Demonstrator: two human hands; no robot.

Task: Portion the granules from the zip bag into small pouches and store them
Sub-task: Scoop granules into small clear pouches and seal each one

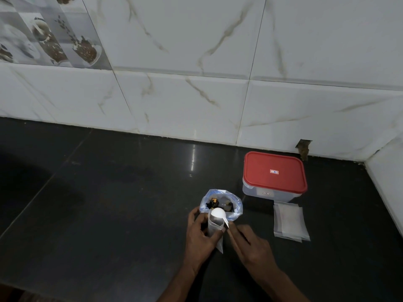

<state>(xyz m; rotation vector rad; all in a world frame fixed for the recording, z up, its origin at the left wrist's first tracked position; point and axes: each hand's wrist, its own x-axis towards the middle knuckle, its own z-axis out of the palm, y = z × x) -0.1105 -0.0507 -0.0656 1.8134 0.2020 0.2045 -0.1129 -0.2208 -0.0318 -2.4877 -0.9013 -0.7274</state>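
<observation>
Left hand (201,233) grips a pouch (214,233) upright, near centre. Right hand (250,247) pinches the spoon (218,213) handle, bowl over the pouch mouth, open zip bag (235,211) just behind.

Risks: mouth is narrow & floppy, so granules may spill; a nudge could tip the bag. Spoon's load: can't tell.

Dark glossy counter (109,214), tiled wall (196,94) far. Red-lid box (273,173) & spare pouches (290,222) at right.

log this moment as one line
left hand: holds pouch | right hand: holds spoon over pouch mouth | zip bag: open | box: lid on | spare pouches: beside box
</observation>
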